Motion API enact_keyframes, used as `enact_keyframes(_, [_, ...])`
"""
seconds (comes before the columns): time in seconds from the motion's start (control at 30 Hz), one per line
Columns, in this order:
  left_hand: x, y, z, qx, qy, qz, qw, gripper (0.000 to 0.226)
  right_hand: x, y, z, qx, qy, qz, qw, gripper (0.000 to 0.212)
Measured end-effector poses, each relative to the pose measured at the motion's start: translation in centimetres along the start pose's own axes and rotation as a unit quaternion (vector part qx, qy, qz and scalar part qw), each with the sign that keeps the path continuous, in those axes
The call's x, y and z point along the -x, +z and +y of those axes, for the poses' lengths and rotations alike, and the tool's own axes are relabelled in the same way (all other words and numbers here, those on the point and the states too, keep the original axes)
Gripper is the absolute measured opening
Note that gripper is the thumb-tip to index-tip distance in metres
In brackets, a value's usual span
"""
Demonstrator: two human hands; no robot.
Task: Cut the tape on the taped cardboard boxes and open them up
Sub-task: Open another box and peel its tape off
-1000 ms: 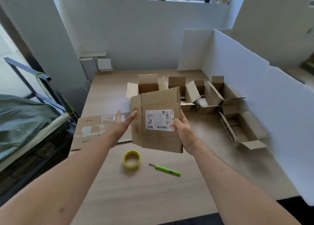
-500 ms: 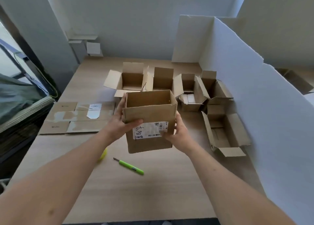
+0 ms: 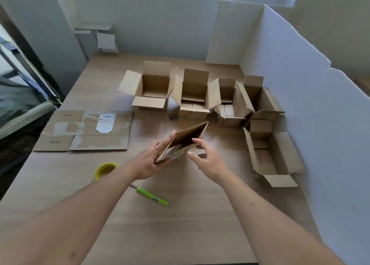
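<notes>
Above wooden table (image 3: 180, 224), left hand (image 3: 149, 162) holding flattened corrugated box (image 3: 186, 139), right hand (image 3: 208, 158) open

a makeshift packing workspace: wooden table (image 3: 180, 224), white foam-board partition (image 3: 300, 96), opened cardboard boxes (image 3: 154, 88).

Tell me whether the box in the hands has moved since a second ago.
Yes. The box was held upright nearer than the row of open boxes; now it is tipped and squashed flatter, gripped by the left hand, the right hand just off it.
</notes>
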State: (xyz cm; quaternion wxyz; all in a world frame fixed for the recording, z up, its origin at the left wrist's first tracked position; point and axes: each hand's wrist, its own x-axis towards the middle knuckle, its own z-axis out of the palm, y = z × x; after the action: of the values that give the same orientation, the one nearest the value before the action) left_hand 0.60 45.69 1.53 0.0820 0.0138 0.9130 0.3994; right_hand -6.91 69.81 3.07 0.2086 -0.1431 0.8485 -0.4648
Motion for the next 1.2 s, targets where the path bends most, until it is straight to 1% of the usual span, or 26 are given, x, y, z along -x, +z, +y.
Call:
enact_keyframes(0.03, [-0.1,0.1,-0.4,-0.001,0.004,-0.001,1.000,0.092,-0.3,0.2,0.3,0.033,-0.010,0.015,0.999,0.046])
enact_keyframes(0.13, [-0.3,0.4,-1.5,-0.004,0.010,-0.005,1.000,0.108,-1.0,0.3,0.8,0.142,-0.035,0.041,0.988,0.019])
enact_keyframes(0.17, [-0.3,0.5,-1.8,0.000,0.010,-0.003,1.000,0.111,-1.2,0.2,0.8,0.169,-0.046,0.050,0.983,0.014])
enact_keyframes(0.27, [-0.5,0.6,-2.2,0.023,0.018,0.034,0.999,0.109,-1.6,0.0,0.4,0.231,-0.085,0.067,0.967,0.018])
enact_keyframes(0.37, [-0.4,0.3,-2.2,0.030,-0.003,0.062,0.998,0.113,-1.7,-0.3,-0.2,0.253,-0.122,0.052,0.958,0.020])
enact_keyframes(0.5, [-0.2,0.0,-3.3,-0.044,0.000,0.035,0.998,0.114,-1.0,-0.5,-0.9,0.271,-0.131,-0.004,0.954,0.010])
enact_keyframes(0.7, [-0.5,0.2,-2.7,-0.072,-0.073,-0.015,0.995,0.120,-0.4,-0.1,-0.8,0.265,-0.141,-0.036,0.953,0.020])
enact_keyframes(0.87, [0.1,0.0,-3.3,-0.046,-0.099,-0.019,0.994,0.109,-0.8,0.1,-0.4,0.288,-0.148,-0.049,0.945,0.020])
enact_keyframes(0.93, [0.5,-0.1,-4.0,-0.028,-0.090,-0.013,0.995,0.118,-0.9,0.2,-0.2,0.297,-0.143,-0.048,0.943,0.018])
enact_keyframes(0.97, [0.6,-0.2,-4.0,0.000,-0.095,-0.003,0.995,0.119,-1.0,0.3,0.0,0.298,-0.138,-0.048,0.943,0.017])
enact_keyframes(1.0, [0.7,-0.3,-4.1,0.031,-0.101,0.012,0.994,0.114,-1.0,0.3,0.0,0.294,-0.132,-0.046,0.946,0.016])
enact_keyframes(1.07, [0.7,-0.5,-4.0,0.076,-0.099,0.049,0.991,0.091,-1.1,0.5,0.0,0.282,-0.111,-0.042,0.952,0.014])
enact_keyframes(1.13, [0.6,-0.5,-3.8,0.091,-0.079,0.097,0.988,0.071,-1.4,0.6,0.1,0.275,-0.091,-0.029,0.957,0.014])
enact_keyframes(1.17, [0.6,-0.6,-3.6,0.089,-0.069,0.120,0.986,0.064,-1.5,0.7,0.1,0.275,-0.083,-0.019,0.958,0.020])
enact_keyframes(1.2, [0.5,-0.7,-3.4,0.084,-0.061,0.138,0.985,0.061,-1.7,0.7,0.2,0.274,-0.077,-0.005,0.959,0.029])
